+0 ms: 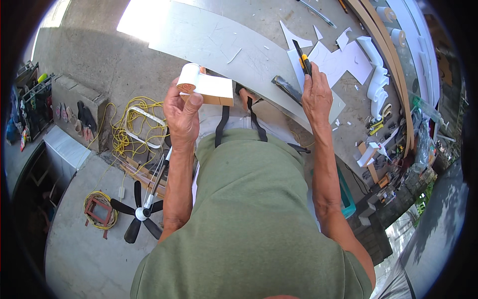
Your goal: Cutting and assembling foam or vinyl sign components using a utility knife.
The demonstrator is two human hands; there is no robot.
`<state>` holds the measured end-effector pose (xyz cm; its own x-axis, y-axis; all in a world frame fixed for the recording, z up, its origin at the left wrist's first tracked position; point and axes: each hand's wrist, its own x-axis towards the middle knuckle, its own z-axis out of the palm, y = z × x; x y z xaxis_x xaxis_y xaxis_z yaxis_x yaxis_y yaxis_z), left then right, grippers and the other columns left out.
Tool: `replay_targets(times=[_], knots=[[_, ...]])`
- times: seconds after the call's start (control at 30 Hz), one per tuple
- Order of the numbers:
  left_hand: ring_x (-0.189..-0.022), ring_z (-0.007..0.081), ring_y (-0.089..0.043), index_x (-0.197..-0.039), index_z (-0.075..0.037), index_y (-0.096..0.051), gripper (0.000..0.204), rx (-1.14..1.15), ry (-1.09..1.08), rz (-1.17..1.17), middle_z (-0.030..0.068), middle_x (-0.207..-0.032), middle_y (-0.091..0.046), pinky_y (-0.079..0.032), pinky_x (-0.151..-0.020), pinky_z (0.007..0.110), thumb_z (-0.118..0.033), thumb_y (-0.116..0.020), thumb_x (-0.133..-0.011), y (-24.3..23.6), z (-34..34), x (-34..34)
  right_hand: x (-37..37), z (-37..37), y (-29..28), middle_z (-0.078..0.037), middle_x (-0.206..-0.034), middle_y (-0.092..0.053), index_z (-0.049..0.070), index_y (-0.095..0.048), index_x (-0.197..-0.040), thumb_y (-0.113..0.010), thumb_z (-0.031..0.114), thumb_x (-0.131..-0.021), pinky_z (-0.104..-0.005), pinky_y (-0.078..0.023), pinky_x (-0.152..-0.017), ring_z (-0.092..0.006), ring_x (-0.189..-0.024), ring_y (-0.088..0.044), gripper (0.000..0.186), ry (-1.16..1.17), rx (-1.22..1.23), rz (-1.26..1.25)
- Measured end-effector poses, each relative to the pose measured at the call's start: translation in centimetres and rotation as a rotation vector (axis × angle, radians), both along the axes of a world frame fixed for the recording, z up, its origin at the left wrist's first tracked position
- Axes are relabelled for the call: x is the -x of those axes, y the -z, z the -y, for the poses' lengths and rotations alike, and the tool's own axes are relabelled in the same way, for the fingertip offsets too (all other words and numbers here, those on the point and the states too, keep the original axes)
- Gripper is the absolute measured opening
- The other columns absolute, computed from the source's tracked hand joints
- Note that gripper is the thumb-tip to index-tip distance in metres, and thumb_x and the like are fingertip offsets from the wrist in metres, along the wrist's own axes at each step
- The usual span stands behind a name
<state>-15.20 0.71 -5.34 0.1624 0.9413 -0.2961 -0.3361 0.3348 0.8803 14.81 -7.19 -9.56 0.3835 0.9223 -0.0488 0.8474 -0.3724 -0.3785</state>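
The left grip clutches a round-ended, white-topped tan block jutting right past the thumb. The right grip clasps a black-and-yellow utility knife, blade apparently extended.

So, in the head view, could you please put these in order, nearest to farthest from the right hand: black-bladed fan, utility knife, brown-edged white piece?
1. Utility knife: in the right hand.
2. Brown-edged white piece: further left, in the left hand.
3. Black-bladed fan: farthest, at the lower left.
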Motion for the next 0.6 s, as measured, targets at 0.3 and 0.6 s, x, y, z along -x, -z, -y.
replay_targets(times=[0.3, 0.6], knots=[[-0.105, 0.0157, -0.062, -0.13, 0.006, -0.053, 0.057, -0.198, 0.311, -0.026, 0.012, -0.112, -0.065, -0.052, -0.091, 0.03, -0.011, -0.08, -0.084, -4.9, -1.9, -3.8, 4.8, -2.6, -11.1, -0.016, -0.107, -0.065, -0.001, -0.062, -0.123, -0.077, 0.037, -0.084, -0.0375, -0.05, -0.084, -0.0258, -0.099, -0.063, 0.057, -0.221, -0.106, -0.856], [-0.108, 0.0182, -0.062, -0.13, 0.008, -0.051, 0.054, -0.095, 0.548, -0.081, 0.016, -0.117, -0.063, -0.056, -0.087, 0.031, -0.015, -0.076, -0.088, -6.6, -1.9, -8.6, 3.7, -0.4, -10.4, -0.01, -0.098, -0.068, -0.007, -0.063, -0.122, -0.079, 0.032, -0.082, -0.031, -0.05, -0.074, -0.0188, -0.084, -0.062, 0.058, -0.157, -0.154, -1.086]])
